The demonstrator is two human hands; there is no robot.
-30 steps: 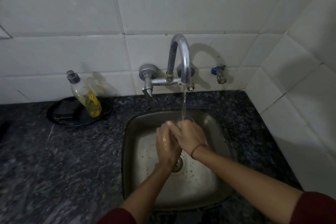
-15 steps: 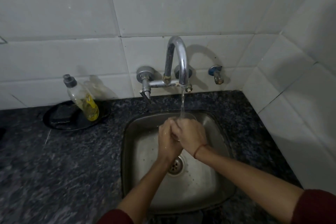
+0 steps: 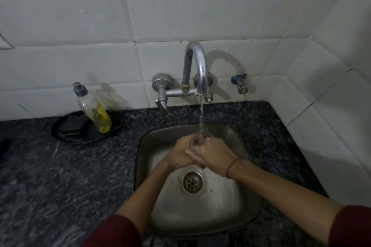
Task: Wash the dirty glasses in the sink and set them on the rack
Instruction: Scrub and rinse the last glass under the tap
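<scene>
Left hand [image 3: 179, 153], right hand [image 3: 213, 155], both grips curled round glass [image 3: 208, 134], under tap stream [image 3: 201, 118], over sink [image 3: 244, 214]

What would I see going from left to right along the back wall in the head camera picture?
Along the wall: clear plastic soap bottle with yellow liquid → curved chrome tap → small blue-topped metal wall valve.

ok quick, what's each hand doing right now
Left hand: closed round the glass.
Right hand: closed round the same glass, its fingers lying over the left hand.
</scene>
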